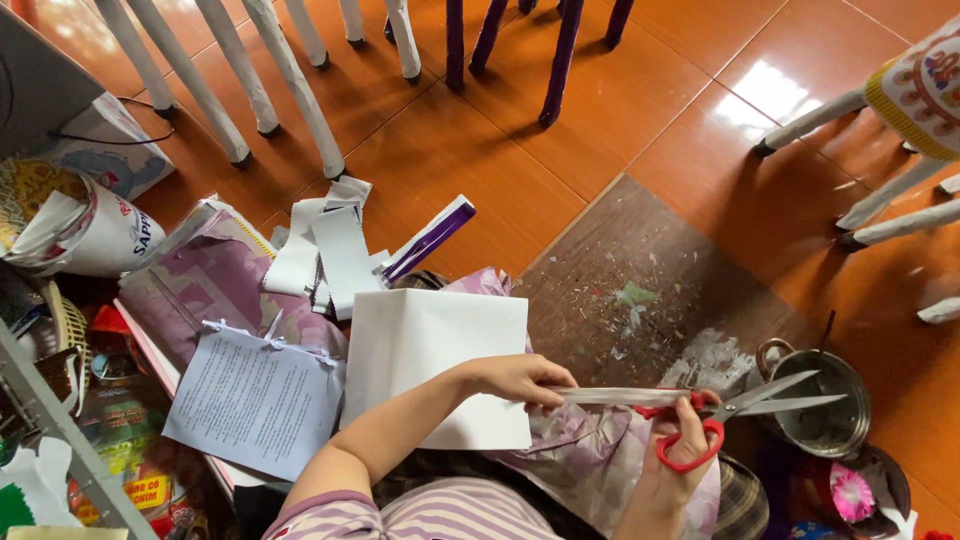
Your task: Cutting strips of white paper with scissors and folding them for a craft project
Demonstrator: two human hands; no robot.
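My right hand (672, 450) grips red-handled scissors (700, 410), their blades open and pointing right toward a small metal pot (825, 410). My left hand (520, 380) pinches one end of a thin pale paper strip (615, 396) that runs to the scissors' pivot. Under my left forearm lies a plain white sheet (430, 350) on my lap, over purple floral fabric (590, 450).
A printed page (255, 400) and cut white and purple paper scraps (340, 250) lie to the left on a pile of papers. A worn board (640, 290) with debris covers the orange tile floor ahead. White and purple furniture legs (290, 80) stand beyond; stool legs (880, 210) stand at right.
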